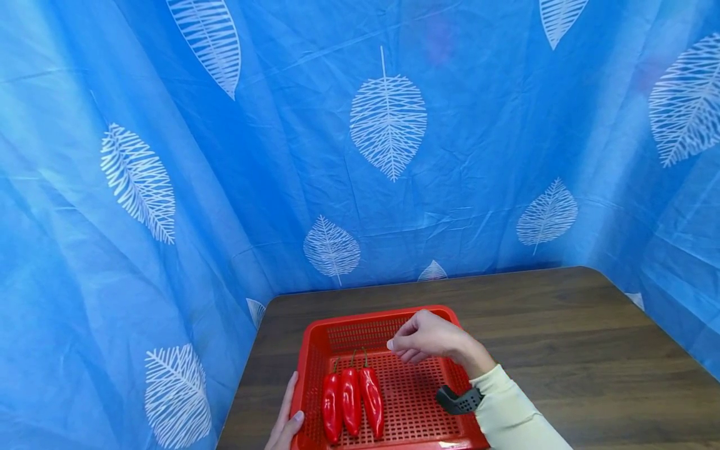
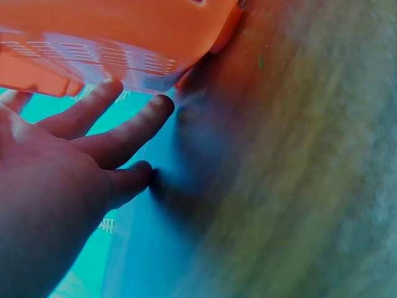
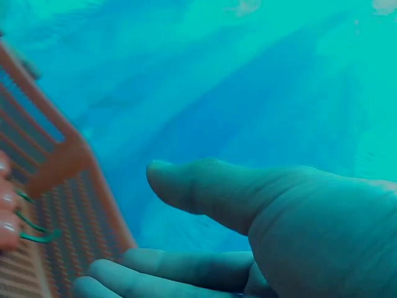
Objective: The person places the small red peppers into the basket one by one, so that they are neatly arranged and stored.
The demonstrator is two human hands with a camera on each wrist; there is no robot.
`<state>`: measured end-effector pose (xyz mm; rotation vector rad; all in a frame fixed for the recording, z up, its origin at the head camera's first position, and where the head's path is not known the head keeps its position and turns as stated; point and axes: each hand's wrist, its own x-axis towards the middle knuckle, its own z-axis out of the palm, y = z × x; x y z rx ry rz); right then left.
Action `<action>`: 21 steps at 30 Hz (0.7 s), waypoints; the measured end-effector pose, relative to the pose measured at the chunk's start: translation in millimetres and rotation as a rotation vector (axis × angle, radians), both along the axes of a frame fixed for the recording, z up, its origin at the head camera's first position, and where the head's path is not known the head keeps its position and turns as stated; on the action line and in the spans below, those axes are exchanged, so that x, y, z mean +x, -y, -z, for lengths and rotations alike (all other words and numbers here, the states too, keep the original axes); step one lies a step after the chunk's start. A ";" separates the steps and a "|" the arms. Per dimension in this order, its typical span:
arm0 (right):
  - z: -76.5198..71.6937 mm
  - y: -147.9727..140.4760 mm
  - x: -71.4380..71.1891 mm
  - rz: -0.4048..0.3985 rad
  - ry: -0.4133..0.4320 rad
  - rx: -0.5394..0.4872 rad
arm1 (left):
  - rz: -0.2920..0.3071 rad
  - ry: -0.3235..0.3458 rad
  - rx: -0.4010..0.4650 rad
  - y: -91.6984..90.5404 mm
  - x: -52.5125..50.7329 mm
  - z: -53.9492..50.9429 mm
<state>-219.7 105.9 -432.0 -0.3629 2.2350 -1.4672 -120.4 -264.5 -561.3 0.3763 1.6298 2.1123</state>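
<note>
Three shiny red chili peppers [image 1: 351, 400] lie side by side in the left part of a red plastic basket [image 1: 374, 319], green stems toward its far side. Over the basket, to the right of the peppers, hovers my right hand [image 1: 430, 337]. Its thumb and fingers stand apart in the right wrist view, with nothing between them. My left hand [image 1: 285, 419] is at the basket's left wall. In the left wrist view its fingers are spread and fairly straight beside the slotted wall; whether they touch it I cannot tell.
The basket stands on a dark wood-grain table [image 1: 540, 350], toward its left side. Blue cloth [image 1: 450, 156] with white leaf prints hangs behind the table and along both sides. A black band [image 1: 461, 400] is on the right wrist, over a pale sleeve [image 1: 514, 409].
</note>
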 end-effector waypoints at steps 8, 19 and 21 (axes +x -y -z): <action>-16.5 -41.7 1.4 0.042 0.017 -0.080 | 0.003 -0.023 0.002 1.1 -0.6 -0.5; -24.4 -96.6 6.6 0.114 0.031 -0.117 | -0.012 0.018 0.001 -2.3 -0.7 -4.8; -22.9 -108.3 7.6 0.121 0.024 -0.121 | -0.009 0.002 0.014 -1.7 -0.2 -3.4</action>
